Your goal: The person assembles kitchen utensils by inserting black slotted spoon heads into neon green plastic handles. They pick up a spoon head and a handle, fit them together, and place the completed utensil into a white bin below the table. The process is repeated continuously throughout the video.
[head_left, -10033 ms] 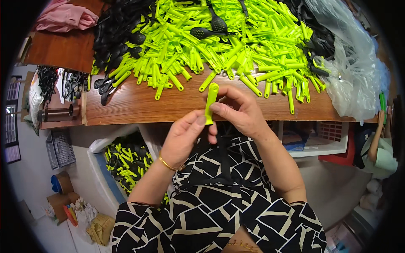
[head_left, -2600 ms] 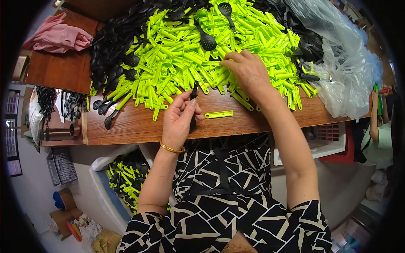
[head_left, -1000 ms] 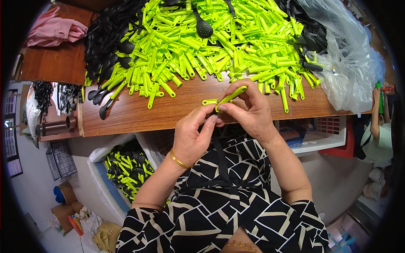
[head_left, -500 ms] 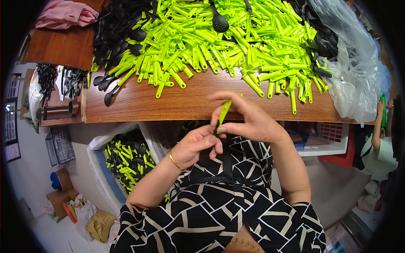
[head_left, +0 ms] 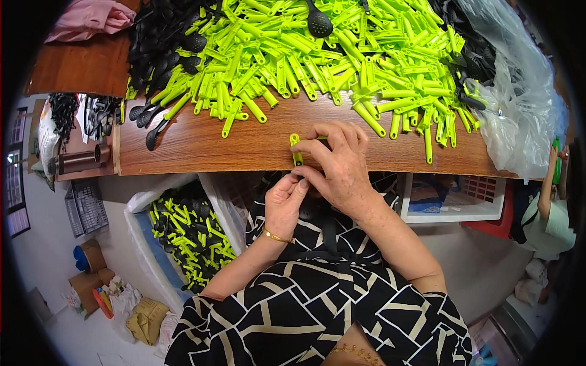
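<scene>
Presently, head view, single entry: one lime-green plastic handle [head_left: 296, 148] is held upright at the near edge of the wooden table [head_left: 201, 143], pinched between thumb and fingers of the right hand [head_left: 337, 163], which is closed around its lower part so that only the upper end with its hanging slot is seen. The left hand [head_left: 284, 202] is set just below and against the right, fingers curled in a narrow grip at the base of the handle; what, if anything, it holds there is hidden and cannot be told. Further back on the table a large heap of green handles [head_left: 342, 55] is spread, with a pile of black utensil heads [head_left: 162, 46] to the left of it and one black slotted spoon head [head_left: 319, 23] lying on top. A clear plastic bag [head_left: 519, 97] is slumped at the right end. Below the table, left, a white tub of assembled green-and-black pieces [head_left: 186, 235] is placed. Step judged in hand: the fitting together of one handle with a part at its lower end, over the lap. Next move, as judged, calls for a firm, straight push along the handle's axis, with both grips kept aligned.
</scene>
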The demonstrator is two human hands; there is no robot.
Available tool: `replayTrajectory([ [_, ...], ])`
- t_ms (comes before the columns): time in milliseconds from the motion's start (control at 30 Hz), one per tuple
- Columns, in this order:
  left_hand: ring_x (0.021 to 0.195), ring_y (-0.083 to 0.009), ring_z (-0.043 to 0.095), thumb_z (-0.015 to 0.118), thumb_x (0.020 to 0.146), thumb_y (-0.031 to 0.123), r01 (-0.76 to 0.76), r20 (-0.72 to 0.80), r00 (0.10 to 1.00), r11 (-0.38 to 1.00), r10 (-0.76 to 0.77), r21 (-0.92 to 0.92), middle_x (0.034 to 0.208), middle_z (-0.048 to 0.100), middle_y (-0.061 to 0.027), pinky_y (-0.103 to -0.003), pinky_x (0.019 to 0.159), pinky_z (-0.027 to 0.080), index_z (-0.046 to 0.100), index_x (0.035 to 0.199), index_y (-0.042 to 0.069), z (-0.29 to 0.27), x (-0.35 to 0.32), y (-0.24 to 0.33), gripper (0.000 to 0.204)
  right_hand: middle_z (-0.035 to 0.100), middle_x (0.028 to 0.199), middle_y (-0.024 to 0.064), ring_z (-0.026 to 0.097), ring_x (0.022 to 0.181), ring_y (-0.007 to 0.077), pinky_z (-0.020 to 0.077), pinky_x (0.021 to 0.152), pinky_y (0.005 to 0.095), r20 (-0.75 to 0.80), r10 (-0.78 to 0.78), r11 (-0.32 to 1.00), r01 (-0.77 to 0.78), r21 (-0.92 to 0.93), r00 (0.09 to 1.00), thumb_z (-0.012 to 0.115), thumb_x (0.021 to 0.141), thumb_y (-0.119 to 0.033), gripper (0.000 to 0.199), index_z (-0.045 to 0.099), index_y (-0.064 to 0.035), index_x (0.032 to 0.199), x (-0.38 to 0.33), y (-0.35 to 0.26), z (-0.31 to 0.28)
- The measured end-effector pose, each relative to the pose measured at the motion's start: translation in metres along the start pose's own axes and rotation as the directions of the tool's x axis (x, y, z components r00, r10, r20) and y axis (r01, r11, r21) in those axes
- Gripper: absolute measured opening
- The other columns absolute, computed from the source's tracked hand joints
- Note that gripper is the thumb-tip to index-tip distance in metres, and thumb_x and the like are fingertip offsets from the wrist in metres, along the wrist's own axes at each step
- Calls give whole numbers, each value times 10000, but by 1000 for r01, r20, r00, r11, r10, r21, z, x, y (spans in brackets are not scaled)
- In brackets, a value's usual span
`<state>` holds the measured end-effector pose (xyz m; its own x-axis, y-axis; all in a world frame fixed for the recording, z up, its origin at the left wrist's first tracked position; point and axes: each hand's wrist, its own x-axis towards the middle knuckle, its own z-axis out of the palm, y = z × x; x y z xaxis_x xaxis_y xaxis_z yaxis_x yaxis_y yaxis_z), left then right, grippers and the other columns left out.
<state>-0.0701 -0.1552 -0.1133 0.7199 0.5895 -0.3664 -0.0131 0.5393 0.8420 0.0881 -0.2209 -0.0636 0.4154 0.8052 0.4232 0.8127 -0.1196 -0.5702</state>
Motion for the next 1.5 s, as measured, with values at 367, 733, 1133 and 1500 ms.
replayTrajectory([
  [367,956,-189,732,594,1080,89,-39,196,981,986,7,162,1124,751,-145,-309,906,569,571,1342,-37,-25,7,2,291,682,1101,25,617,1101,254,421,974,411,-82,-66,998,65,-14,994,834,797,-217,339,715,-163,1109,12,25,-23],
  [733,964,-219,752,567,1096,128,29,37,999,996,-32,83,1184,723,-157,-328,849,590,546,1368,7,5,-11,44,298,683,1074,66,665,968,234,521,857,355,87,110,968,-126,217,990,760,893,2,308,683,-63,1184,11,45,-37],
  [1133,1010,-220,750,579,1086,90,26,148,987,981,-55,191,1221,713,-173,-311,882,591,526,1418,-27,26,-3,54,356,653,1059,44,644,928,89,531,830,252,203,284,381,-305,873,937,707,955,21,443,550,-67,1359,1,17,-27],
  [1500,953,-164,741,609,1086,158,46,151,986,984,-72,170,1191,727,-108,-269,827,574,602,1362,-14,18,-2,51,325,643,1127,74,673,1009,180,556,831,272,79,229,835,-237,497,970,800,860,-27,418,637,-78,1242,2,11,-29],
])
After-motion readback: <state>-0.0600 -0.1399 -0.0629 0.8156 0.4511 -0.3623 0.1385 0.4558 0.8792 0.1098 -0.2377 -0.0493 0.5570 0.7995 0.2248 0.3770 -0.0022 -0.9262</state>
